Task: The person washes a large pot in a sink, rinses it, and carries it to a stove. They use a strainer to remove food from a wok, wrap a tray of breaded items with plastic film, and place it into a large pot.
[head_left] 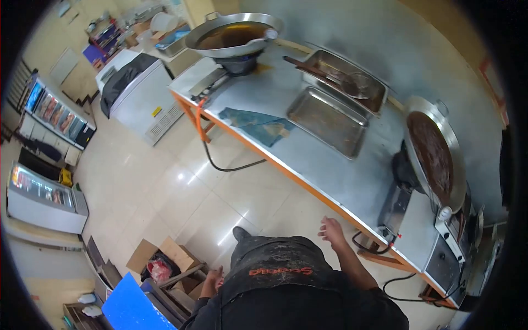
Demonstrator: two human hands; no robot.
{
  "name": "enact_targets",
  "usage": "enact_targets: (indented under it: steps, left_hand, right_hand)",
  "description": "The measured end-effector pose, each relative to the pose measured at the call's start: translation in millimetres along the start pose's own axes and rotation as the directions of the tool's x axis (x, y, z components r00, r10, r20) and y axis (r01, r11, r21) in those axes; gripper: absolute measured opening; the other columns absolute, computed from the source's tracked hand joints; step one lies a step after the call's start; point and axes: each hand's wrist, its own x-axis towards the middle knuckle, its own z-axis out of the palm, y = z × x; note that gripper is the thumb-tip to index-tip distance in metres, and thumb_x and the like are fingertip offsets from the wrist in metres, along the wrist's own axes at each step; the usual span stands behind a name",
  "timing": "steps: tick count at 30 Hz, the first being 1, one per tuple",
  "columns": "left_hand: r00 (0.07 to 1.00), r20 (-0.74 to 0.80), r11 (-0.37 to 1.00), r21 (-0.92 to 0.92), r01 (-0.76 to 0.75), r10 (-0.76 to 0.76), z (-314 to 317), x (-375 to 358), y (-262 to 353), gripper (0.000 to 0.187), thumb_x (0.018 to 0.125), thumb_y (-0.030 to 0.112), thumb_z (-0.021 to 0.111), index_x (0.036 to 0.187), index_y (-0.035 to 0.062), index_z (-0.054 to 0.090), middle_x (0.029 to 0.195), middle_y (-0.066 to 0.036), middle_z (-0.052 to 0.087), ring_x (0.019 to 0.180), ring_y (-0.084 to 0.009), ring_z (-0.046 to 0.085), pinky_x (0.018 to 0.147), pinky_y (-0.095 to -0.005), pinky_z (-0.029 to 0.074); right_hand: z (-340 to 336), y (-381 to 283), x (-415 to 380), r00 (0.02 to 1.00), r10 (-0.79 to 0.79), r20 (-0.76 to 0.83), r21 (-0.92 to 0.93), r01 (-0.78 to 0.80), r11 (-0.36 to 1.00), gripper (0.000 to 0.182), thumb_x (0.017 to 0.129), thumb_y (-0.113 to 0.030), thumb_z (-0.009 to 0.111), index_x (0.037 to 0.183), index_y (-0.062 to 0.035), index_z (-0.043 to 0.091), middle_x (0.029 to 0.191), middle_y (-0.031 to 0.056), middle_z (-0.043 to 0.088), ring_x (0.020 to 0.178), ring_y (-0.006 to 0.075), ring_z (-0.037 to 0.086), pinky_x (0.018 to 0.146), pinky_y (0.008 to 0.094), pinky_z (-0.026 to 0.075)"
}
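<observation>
Orange lettering on dark apron [275,256], lower center, upside down, too soft to read for certain; display fridge [60,115] labels at far left illegible. Right hand [333,231], lower center-right: fingers loosely apart, nothing held, near front edge of metal-topped table [313,171], which runs from upper center to lower right. Left hand [213,280], lower center-left, beside apron, near open cardboard box [180,256]; no object visible in it, can't tell if fingers are together. On table, well apart from both hands: wok [223,53] with oil, upper center; teal cloth [256,125]; shallow metal tray [330,121]; deeper tray with skimmer [357,85]; second wok [454,157], darker oil, right.
</observation>
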Motion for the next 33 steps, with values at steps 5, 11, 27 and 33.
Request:
enact_targets:
  steps: [5, 11, 27, 33]
  left_hand:
    - [0.999, -0.048, 0.970, -0.241, 0.000, -0.012, -52, 19, -40, 0.051, 0.096, 0.050, 0.049, 0.093, 0.0020, 0.064, 0.065, -0.010, 0.058, 0.052, -0.0258, 0.057, 0.053, -0.0382, 0.047]
    - [0.982, -0.191, 0.904, -0.417, -0.090, 0.009, -101, 51, -105, 0.050, 0.094, 0.050, 0.051, 0.094, 0.0014, 0.063, 0.072, -0.014, 0.061, 0.062, -0.0325, 0.061, 0.060, -0.0439, 0.050]
    - [0.973, -0.219, 0.812, -0.579, -0.072, -0.070, -253, 177, 132, 0.045, 0.091, 0.045, 0.055, 0.106, 0.0028, 0.064, 0.092, -0.020, 0.068, 0.080, -0.0368, 0.065, 0.069, -0.0524, 0.050]
    - [0.950, -0.259, 0.727, -0.685, -0.051, -0.177, -299, 160, 178, 0.046, 0.092, 0.046, 0.054, 0.101, 0.0018, 0.065, 0.088, -0.020, 0.068, 0.075, -0.0351, 0.065, 0.067, -0.0507, 0.051]
  right_hand:
    - [129, -1, 81, 0.916, -0.241, 0.320, -0.584, 0.391, 0.712, 0.043, 0.096, -0.045, 0.053, 0.105, -0.0039, 0.063, 0.086, 0.0105, 0.066, 0.072, 0.0206, 0.067, 0.067, 0.0342, 0.052]
    - [226, -37, 169, 0.868, -0.063, 0.492, -0.673, 0.425, 0.605, 0.044, 0.093, -0.043, 0.051, 0.093, -0.0021, 0.068, 0.083, 0.0174, 0.070, 0.076, 0.0324, 0.068, 0.075, 0.0433, 0.053]
    - [308, -18, 312, 0.865, 0.484, 0.136, -0.972, 0.023, 0.233, 0.051, 0.093, -0.050, 0.050, 0.090, -0.0006, 0.064, 0.076, 0.0111, 0.065, 0.057, 0.0239, 0.060, 0.053, 0.0417, 0.050]
    - [482, -140, 374, 0.742, 0.525, 0.418, -0.882, 0.470, 0.039, 0.054, 0.094, -0.048, 0.045, 0.080, -0.0014, 0.068, 0.077, 0.0148, 0.068, 0.065, 0.0283, 0.065, 0.064, 0.0460, 0.054]
